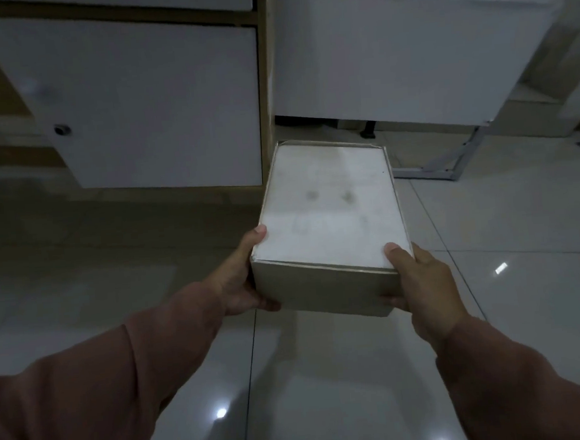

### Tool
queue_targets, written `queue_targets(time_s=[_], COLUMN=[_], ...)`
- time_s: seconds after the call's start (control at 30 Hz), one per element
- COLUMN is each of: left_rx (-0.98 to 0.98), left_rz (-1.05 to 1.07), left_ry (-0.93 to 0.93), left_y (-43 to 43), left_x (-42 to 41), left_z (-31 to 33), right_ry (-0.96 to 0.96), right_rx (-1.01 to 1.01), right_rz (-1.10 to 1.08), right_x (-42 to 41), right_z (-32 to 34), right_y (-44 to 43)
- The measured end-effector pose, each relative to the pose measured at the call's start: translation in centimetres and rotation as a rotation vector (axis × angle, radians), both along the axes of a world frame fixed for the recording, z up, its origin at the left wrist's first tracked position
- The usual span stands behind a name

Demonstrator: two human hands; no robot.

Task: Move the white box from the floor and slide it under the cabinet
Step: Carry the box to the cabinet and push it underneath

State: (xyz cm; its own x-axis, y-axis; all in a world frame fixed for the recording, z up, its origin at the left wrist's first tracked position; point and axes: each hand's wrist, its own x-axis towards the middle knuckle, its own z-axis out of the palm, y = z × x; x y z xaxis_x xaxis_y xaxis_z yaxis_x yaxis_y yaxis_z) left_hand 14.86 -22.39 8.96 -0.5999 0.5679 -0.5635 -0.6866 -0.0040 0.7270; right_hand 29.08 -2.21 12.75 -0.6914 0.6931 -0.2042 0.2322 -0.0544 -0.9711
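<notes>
Two sleeved forearms reach forward from the bottom of the view, and both hands clamp the white box (329, 210) at its near end. On the near-left corner the left hand (243, 278) has its thumb on the top and its fingers curled beneath. At the near-right corner the right hand (419, 279) grips the same way. Between the two palms the box points away from the person, held above the glossy tiled floor (528, 306). Its far end lies just before the dark gap under the white cabinet (407, 57). Left of that stands a cabinet door (157, 109).
</notes>
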Motion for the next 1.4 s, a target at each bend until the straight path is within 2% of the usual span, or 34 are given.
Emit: queue_targets(time_s=[0.23,0.37,0.7,1.13,1.4], left_rx=[-0.055,-0.042,-0.044,-0.013,-0.045], left_rz=[0.007,0.024,0.0,0.273,0.412], left_ry=[0.028,-0.004,0.046,0.094,-0.032], left_y=[-2.1,-3.0,-7.1,-16.4,-18.1], left_x=[2.5,4.5,7.9,8.7,5.6], left_z=[-2.1,-3.0,-2.8,-3.9,-8.6], right_ry=[0.056,0.048,0.02,-0.02,-0.128], right_rx=[-0.09,-0.064,-0.086,-0.055,0.098], right_rz=[0.014,0.098,0.29,0.544,0.584], right_x=[2.9,4.8,7.9,2.2,-2.8], right_z=[-3.3,-3.9,-4.6,-5.6,-8.1], right_y=[-1.6,-1.8,-3.5,-10.7,-13.2])
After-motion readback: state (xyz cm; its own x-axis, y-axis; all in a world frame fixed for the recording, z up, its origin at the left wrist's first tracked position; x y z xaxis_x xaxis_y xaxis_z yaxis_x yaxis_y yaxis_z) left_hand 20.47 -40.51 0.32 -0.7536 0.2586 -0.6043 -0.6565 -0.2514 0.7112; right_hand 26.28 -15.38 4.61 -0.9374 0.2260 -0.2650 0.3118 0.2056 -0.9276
